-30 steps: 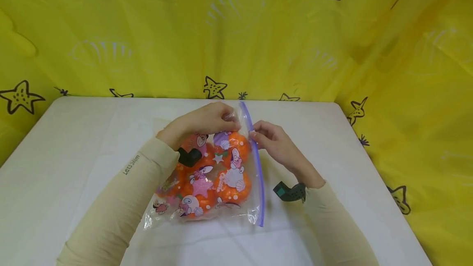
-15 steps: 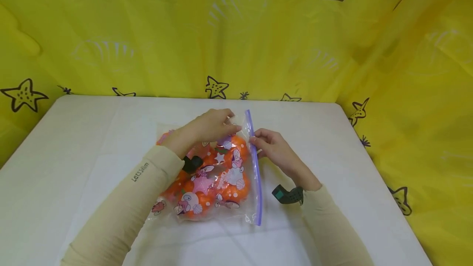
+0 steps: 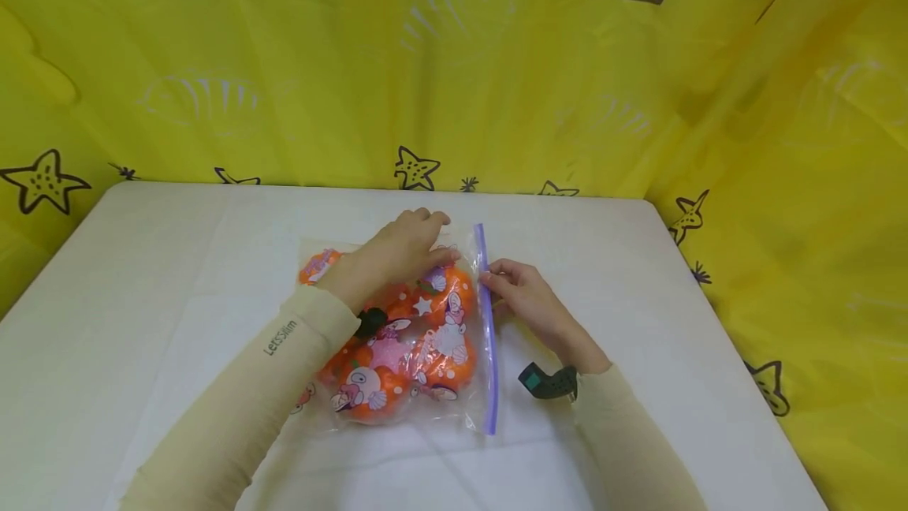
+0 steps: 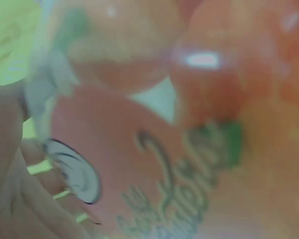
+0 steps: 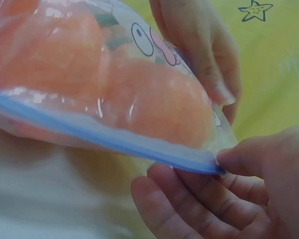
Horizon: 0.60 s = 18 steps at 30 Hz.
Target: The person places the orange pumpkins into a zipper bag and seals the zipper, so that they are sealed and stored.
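A clear zip bag (image 3: 386, 357) printed with cartoon sea creatures lies on the white table. Several round orange things (image 5: 157, 102) with green bits fill it; the print and glare hide their exact kind. My right hand (image 3: 532, 298) pinches the purple zip strip (image 3: 489, 353) near its far end, thumb against fingers. Over the far part of the bag lies my left hand (image 3: 393, 247), its thumb and fingers spread apart near the far edge. The left wrist view, blurred and close, has the left palm (image 4: 25, 194) beside the bag.
The white table (image 3: 177, 298) extends around the bag. Behind it and on the right hangs a yellow cloth (image 3: 340, 61) with drawn stars and fish. A dark wrist device (image 3: 549, 381) sits at the right cuff.
The zip strip's far end has come down and nearer to me. My left hand's fingers have loosened and spread. My right hand keeps its pinch and has moved slightly nearer to me.
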Motion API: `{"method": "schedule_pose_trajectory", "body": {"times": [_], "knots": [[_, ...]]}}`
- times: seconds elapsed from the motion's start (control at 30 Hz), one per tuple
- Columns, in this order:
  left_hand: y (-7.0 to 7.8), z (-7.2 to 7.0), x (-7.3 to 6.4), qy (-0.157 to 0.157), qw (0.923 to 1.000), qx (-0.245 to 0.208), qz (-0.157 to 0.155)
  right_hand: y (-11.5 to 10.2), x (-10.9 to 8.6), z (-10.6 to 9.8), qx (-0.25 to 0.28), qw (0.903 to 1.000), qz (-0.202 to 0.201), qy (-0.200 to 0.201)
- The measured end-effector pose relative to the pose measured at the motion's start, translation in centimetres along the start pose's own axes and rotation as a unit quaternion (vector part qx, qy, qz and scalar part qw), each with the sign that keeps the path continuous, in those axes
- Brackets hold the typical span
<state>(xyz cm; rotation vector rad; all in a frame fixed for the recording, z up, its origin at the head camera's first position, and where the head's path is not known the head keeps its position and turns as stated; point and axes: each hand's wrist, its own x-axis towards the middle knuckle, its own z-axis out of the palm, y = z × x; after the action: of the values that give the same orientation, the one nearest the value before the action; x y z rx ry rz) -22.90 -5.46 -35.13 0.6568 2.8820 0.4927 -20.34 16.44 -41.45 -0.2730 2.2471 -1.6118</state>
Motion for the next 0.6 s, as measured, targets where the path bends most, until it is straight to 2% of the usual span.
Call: {"method": "schedule_pose_trajectory", "body": {"times": [0.07,0.13,0.23,0.3,0.4,0.5,0.6], "knots": [[0.6,0.3,-0.7,0.042,0.9973,0.053,0.027,0.2,0.1,0.0,0.002,1.0,0.009,0.003],[1.4,1.0,-1.8,0.08,0.9907,0.094,0.057,0.5,0.1,0.1,0.006,0.9999,0.015,0.004],[3.1,2.4,-3.8,0.092,0.9837,0.133,0.077,0.8,0.2,0.1,0.019,0.9996,0.02,0.005],[4.3,3.4,-5.2,0.076,0.9828,0.156,0.063,1.0,0.2,0.2,0.033,0.9992,0.024,0.005],[5.8,5.1,-7.0,0.054,0.9741,0.218,0.029,1.3,0.3,0.2,0.05,0.9984,0.025,0.008],[6.8,6.6,-8.5,0.067,0.9631,0.261,0.008,1.6,0.3,0.2,0.062,0.9977,0.025,0.008],[7.3,8.1,-9.4,0.098,0.9611,0.258,0.005,1.7,0.2,0.3,0.072,0.997,0.027,0.01]]}}
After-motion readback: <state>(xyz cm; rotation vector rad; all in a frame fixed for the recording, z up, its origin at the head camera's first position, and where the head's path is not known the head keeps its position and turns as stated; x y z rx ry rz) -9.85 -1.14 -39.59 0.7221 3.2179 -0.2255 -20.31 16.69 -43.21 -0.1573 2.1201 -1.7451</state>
